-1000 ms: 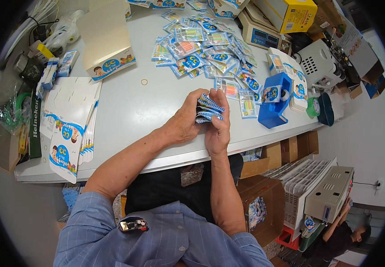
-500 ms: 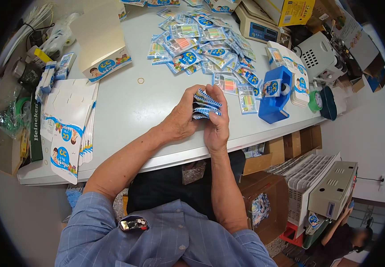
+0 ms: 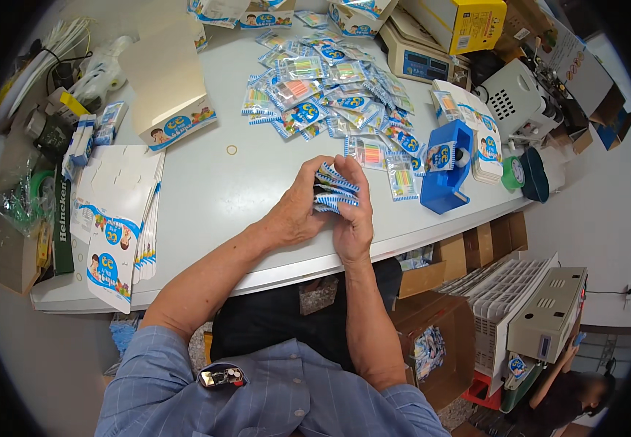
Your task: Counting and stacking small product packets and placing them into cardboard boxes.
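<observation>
We are pinching a stack of small packets (image 3: 336,191) between our left hand (image 3: 295,210) and right hand (image 3: 353,218), above the bench (image 3: 206,204) edge; a loosening squeeze is probably risking packets fanning out and sliding floorward.

Blue-and-white striped packets (image 3: 336,191), blue tape dispenser (image 3: 447,178), grey table (image 3: 206,204).

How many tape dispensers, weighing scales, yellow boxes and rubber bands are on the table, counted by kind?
Blue tape dispenser: 1
Weighing scale: 1
Yellow box: 1
Rubber band: 1
Total: 4
Loose packets overlap too much to count; both hands hold a stack.
</observation>
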{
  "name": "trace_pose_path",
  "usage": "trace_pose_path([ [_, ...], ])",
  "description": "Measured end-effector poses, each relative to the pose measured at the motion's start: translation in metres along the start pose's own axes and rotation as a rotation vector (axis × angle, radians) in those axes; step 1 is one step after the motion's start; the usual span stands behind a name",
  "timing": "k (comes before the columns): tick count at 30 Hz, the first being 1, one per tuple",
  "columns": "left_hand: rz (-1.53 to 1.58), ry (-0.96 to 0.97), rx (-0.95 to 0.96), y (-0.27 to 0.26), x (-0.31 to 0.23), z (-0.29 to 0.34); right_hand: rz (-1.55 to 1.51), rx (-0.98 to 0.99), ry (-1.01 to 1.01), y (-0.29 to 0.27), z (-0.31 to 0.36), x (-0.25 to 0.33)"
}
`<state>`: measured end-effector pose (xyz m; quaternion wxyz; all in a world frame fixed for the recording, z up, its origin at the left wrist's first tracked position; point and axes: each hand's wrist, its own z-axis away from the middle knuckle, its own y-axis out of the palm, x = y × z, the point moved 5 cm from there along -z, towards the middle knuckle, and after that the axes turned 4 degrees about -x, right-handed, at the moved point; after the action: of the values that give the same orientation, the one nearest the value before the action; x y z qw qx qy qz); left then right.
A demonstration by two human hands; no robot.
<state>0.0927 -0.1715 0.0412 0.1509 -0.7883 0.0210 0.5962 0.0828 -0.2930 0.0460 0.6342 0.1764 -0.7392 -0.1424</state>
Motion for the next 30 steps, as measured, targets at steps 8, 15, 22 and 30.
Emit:
trace_pose_path([
  [8, 0.013, 0.017, -0.001, 0.0, 0.001, 0.001, 0.018, 0.005, 0.022, -0.001, 0.0, 0.0],
  [15, 0.044, 0.016, 0.018, 0.0, -0.002, 0.001, 0.033, -0.002, 0.015, 0.0, 0.001, 0.001],
  [22, 0.018, 0.088, -0.011, 0.0, -0.003, 0.0, 0.04, 0.007, 0.017, -0.002, 0.003, 0.001],
  [30, 0.101, -0.098, -0.061, -0.006, 0.014, -0.004, 0.296, -0.06, -0.074, -0.018, -0.001, -0.003],
])
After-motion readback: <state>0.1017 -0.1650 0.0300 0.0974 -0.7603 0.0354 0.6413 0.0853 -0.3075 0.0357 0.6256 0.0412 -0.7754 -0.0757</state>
